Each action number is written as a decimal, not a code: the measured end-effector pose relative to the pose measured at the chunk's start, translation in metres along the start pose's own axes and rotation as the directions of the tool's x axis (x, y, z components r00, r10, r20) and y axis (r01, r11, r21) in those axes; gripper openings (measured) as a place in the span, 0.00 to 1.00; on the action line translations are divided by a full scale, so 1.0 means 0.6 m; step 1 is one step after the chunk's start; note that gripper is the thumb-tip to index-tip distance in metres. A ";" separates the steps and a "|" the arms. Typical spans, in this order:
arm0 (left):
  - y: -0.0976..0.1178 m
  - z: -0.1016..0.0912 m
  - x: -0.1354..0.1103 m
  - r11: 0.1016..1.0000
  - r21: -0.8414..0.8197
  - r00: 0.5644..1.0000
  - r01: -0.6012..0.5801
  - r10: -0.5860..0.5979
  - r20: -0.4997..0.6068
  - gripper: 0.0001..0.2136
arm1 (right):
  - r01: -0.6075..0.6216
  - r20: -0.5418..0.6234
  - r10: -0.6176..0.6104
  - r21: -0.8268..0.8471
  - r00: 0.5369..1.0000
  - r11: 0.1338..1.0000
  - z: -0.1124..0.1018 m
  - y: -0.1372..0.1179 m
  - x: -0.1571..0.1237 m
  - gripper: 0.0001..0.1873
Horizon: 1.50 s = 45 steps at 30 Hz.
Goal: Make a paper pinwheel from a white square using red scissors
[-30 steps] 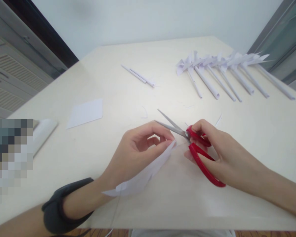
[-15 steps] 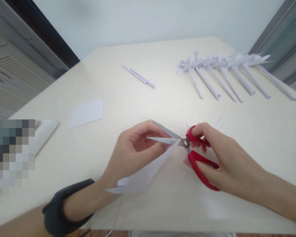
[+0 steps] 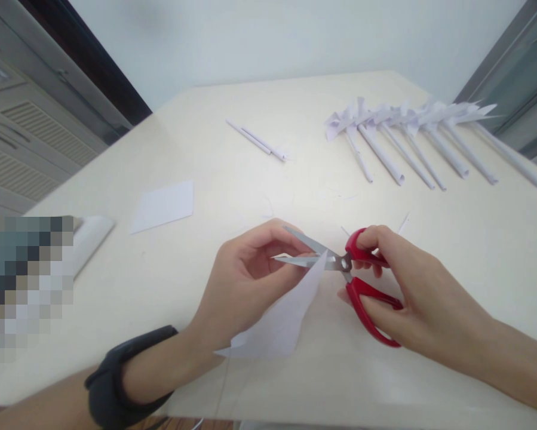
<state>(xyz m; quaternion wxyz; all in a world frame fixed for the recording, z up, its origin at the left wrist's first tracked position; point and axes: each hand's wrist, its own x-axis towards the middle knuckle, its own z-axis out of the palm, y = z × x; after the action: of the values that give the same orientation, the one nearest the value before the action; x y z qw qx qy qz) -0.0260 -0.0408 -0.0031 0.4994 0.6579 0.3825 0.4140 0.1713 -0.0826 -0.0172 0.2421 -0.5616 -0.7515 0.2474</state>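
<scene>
in the head view, over the surface [image 3: 340,382], the paper [image 3: 284,325] hangs below the left hand [image 3: 250,275], its tip up by the blades of the scissors [image 3: 340,263], near the pivot; can't tell if it's fully between them. for a clean snip i'd pull it taut, get those fingertips out of the blades' path and close slow so nothing folds. left hand's curled, thumb and fingers pinching the paper. right hand [image 3: 416,286] grips the red handles, spread partway so the blades gape.
</scene>
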 end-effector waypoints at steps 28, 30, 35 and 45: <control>-0.003 -0.007 -0.008 0.998 -0.063 0.997 -0.002 0.007 0.082 0.02 | -0.285 0.117 0.260 0.396 0.959 0.873 -0.013 0.015 0.019 0.09; -0.004 -0.010 -0.007 0.998 -0.064 0.998 -0.009 0.013 0.067 0.02 | -0.321 0.171 0.272 0.455 0.947 0.831 -0.012 0.018 0.018 0.10; -0.011 -0.013 -0.002 1.000 0.017 1.000 0.022 -0.022 -0.014 0.03 | -0.345 0.220 0.267 0.534 0.938 0.772 -0.009 0.018 0.017 0.10; -0.022 -0.016 0.006 0.964 -0.103 0.961 0.246 -0.256 -0.101 0.05 | -0.394 0.206 0.347 0.636 0.915 0.664 -0.023 0.011 0.027 0.08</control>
<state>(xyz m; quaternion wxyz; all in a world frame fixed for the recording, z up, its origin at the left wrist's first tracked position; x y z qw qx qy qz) -0.0347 -0.0315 -0.0136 0.5542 0.5565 0.4719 0.4007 0.1810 -0.0641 -0.0097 0.3453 -0.5701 -0.4907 0.5612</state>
